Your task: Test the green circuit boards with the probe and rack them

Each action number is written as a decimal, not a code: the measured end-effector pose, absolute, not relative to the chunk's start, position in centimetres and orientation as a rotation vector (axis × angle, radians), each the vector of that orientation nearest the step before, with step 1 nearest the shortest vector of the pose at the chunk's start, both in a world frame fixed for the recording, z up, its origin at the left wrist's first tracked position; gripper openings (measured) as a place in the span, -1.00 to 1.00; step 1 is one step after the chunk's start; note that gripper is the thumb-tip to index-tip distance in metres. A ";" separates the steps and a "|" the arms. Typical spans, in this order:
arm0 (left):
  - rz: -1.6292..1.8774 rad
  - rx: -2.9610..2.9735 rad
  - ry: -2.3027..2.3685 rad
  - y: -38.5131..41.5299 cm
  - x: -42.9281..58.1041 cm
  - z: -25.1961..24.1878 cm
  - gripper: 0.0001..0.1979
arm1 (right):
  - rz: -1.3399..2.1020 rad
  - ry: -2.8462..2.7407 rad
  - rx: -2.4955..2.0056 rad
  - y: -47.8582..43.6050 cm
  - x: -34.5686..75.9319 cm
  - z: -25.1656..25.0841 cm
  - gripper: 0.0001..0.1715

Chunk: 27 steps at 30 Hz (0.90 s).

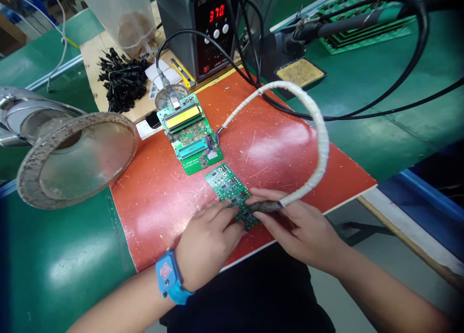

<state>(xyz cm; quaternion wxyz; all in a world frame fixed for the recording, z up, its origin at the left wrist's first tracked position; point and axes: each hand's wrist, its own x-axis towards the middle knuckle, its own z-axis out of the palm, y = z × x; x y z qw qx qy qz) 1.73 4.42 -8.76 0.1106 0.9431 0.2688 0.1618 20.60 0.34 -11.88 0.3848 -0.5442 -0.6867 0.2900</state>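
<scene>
A green circuit board (226, 180) lies on the red mat, a row of small panels with tiny chips. My left hand (212, 229), with a blue wrist strap, presses its curled fingertips on the board's left side and steadies it; the thumb is hidden. My right hand (300, 226) is closed round the dark-wrapped probe (266, 207) at the end of a white-wrapped cable (324, 144). The probe's tip meets the board close to my left fingertips; the exact contact is hidden. Above lies a tester board (197, 167) with a lit yellow display and a teal socket, wired to that cable.
A soldering station (181, 28) reading 370 stands behind the red mat (159, 217). Its iron holder (282, 48) and sponge (300, 73) are at right, before stacked boards (366, 38). A round fume hood (76, 159) juts in from the left, near black connectors (121, 79) and a cutter (183, 73).
</scene>
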 end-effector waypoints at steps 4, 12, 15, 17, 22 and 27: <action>0.467 2.786 0.793 4.3 1.8 -8.9 -0.79 | 0.691 -1.875 -1.345 0.6 20.4 -11.4 -0.56; 0.427 2.808 0.837 4.1 1.9 -8.9 -0.77 | 0.485 -1.907 -1.334 0.6 19.8 -12.0 -0.60; 0.411 2.790 0.858 4.0 1.8 -8.9 -0.78 | 0.443 -1.904 -1.312 0.5 19.6 -12.3 -0.61; 0.412 2.788 0.867 3.9 1.8 -9.1 -0.77 | 0.416 -1.900 -1.307 0.5 19.5 -12.4 -0.63; 0.371 2.783 0.881 3.7 1.8 -9.3 -0.80 | 0.380 -1.864 -1.326 0.6 19.3 -12.5 -0.68; 0.362 2.768 0.895 3.6 1.7 -9.2 -0.80 | 0.417 -1.859 -1.305 0.5 19.5 -12.7 -0.63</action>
